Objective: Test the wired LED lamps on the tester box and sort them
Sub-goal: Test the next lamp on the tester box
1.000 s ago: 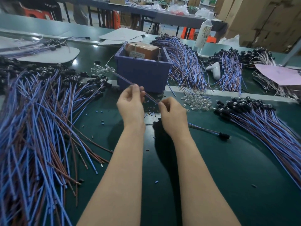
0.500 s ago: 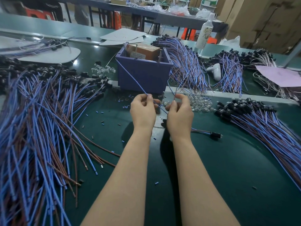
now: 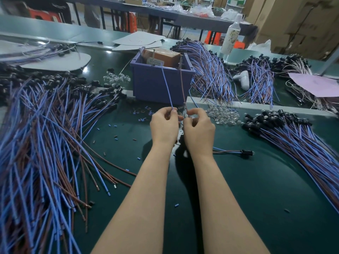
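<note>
Dark green mat (image 3: 238, 198) covers the bench, dotted with little snipped bits of blue and brown sleeve. Both bare forearms come straight up the middle, side by side, wrists close together. Just right of the right wrist, one black lamp head (image 3: 246, 153) lies flat on the mat, its two leads running back under that wrist.

Left hand (image 3: 164, 125) has its fingers curled, thumb and forefinger pinching one blue wire (image 3: 167, 88). Right hand (image 3: 199, 128) does the same with one brown wire (image 3: 182, 85). Both wires stand up and lean away toward the purple tester box (image 3: 157, 85) right behind the hands, ending by its two metal posts. Can't tell if the tips actually touch them.

One huge left heap (image 3: 36, 143) of wired lamps sprawls beside the left arm, and a right heap (image 3: 302, 143) fans out opposite. Some clear bulbs (image 3: 223, 114) sit just right of the hands, with a smaller scatter (image 3: 117, 77) left of the box. Further back are more far bundles (image 3: 207, 70), one white bottle (image 3: 230, 39) and stacked cardboard boxes (image 3: 302, 24).
</note>
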A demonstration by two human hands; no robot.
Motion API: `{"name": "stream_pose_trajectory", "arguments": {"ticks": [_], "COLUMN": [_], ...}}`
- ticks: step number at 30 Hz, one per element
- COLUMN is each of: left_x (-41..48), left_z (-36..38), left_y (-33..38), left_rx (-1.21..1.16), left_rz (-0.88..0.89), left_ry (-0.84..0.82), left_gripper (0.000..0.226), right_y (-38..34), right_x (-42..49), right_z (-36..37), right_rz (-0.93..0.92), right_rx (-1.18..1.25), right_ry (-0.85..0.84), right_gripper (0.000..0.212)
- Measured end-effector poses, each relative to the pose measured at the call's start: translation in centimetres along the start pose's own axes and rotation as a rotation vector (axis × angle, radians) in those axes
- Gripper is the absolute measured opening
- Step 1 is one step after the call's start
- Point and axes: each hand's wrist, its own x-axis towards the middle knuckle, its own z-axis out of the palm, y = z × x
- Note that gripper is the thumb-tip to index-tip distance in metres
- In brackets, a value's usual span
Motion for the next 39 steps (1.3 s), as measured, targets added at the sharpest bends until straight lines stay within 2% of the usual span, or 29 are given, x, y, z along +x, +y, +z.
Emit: {"name": "stream_pose_trajectory", "arguments": {"ticks": [12, 24, 39], "left_x": [-0.38, -0.11, -0.34], "left_z": [0.31, 0.04, -0.21], "left_y": [0.13, 0.1, 0.58], "left_rx": [0.055, -0.017, -0.003], "left_rz": [0.058, -0.02, -0.033], "left_ry": [0.033, 0.009, -0.03], "left_gripper": [0.008, 0.011, 0.013], "right_y": [0.11, 0.01, 0.05], "right_x": [0.16, 0.07, 0.09], "right_z": [-0.12, -0.15, -0.13], "right_rz": [0.005, 0.008, 0.005], "right_rx": [-0.079, -0.094, -0.086], "right_ry": [-0.01, -0.029, -0.032], "right_gripper": [0.008, 0.01, 0.009]}}
